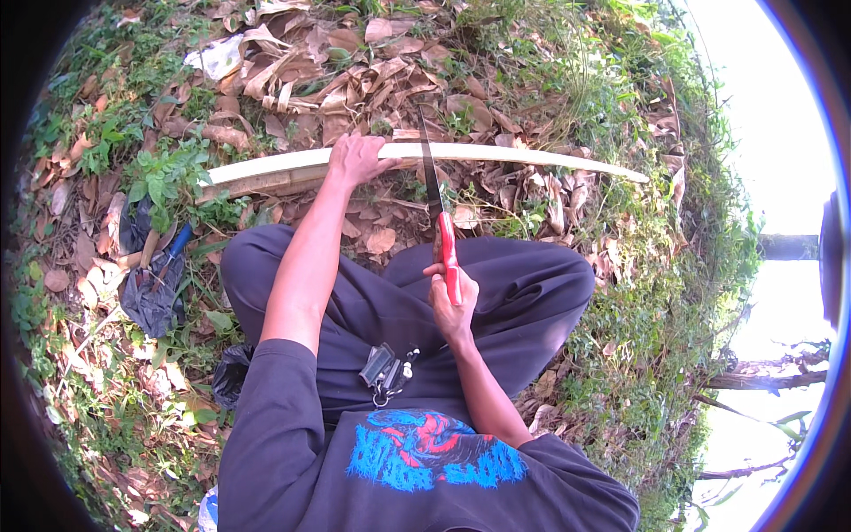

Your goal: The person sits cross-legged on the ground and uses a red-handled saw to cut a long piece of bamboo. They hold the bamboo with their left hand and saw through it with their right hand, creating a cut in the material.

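A long pale strip of wood or bamboo point(505, 154) lies crosswise in front of my crossed legs and looks bowed in the picture. My left hand point(356, 160) grips it left of its middle, fingers over the far edge. In my right hand point(454, 297) is a hand saw point(430, 168), held by its red handle. Its dark blade points away from me and lies across the strip, to the right of my left hand. I cannot tell whether the teeth have cut in. A darker piece of wood point(279, 183) shows along the strip's near side at the left.
Dry leaves point(341, 53) and green weeds cover the ground. At my left is a black plastic bag point(152, 297) with a blue-handled tool point(180, 239) on it. A bunch of keys point(383, 372) rests at my lap. A white scrap point(215, 58) lies at the far left.
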Action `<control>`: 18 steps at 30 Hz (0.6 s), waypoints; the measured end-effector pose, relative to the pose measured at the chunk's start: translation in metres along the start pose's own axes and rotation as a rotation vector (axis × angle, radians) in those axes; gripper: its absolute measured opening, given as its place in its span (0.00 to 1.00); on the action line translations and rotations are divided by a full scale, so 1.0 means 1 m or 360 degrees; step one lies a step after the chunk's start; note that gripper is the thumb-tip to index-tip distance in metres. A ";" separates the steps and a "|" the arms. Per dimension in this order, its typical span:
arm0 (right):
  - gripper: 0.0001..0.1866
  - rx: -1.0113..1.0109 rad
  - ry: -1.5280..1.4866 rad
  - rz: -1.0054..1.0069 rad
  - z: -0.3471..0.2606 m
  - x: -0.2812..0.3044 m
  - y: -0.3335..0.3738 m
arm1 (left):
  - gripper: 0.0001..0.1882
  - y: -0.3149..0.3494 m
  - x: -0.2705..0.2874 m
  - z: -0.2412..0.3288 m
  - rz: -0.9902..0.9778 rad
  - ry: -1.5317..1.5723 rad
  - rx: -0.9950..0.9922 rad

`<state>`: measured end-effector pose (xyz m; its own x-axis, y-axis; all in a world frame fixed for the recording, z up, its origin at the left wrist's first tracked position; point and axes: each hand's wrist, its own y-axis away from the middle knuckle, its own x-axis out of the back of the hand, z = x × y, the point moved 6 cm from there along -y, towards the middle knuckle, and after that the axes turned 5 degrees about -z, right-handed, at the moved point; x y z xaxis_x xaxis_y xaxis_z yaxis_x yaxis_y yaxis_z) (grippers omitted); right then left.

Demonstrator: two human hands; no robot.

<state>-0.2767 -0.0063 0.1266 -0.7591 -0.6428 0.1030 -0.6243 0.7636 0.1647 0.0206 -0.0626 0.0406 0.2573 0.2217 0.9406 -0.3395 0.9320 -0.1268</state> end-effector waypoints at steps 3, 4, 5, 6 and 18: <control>0.08 0.0041 0.0043 0.0001 0.002 0.001 0.001 | 0.29 0.001 0.002 0.002 0.0025 -0.0002 -0.0020; 0.08 0.0042 0.0054 0.0011 0.001 0.001 0.003 | 0.29 0.001 0.001 0.001 0.0026 -0.0004 -0.0021; 0.08 0.0043 0.0065 0.0021 0.001 0.002 0.004 | 0.29 0.001 0.002 0.001 0.0045 -0.0003 -0.0026; 0.08 0.0054 0.0081 0.0012 0.000 0.002 0.004 | 0.29 0.001 0.001 0.002 0.0065 0.0000 -0.0030; 0.09 0.0042 0.0101 -0.0009 0.002 0.000 0.007 | 0.28 -0.001 -0.001 0.000 -0.0023 0.0013 0.0014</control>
<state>-0.2815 -0.0009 0.1259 -0.7426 -0.6493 0.1643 -0.6341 0.7606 0.1398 0.0206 -0.0634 0.0400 0.2696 0.2108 0.9396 -0.3435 0.9326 -0.1107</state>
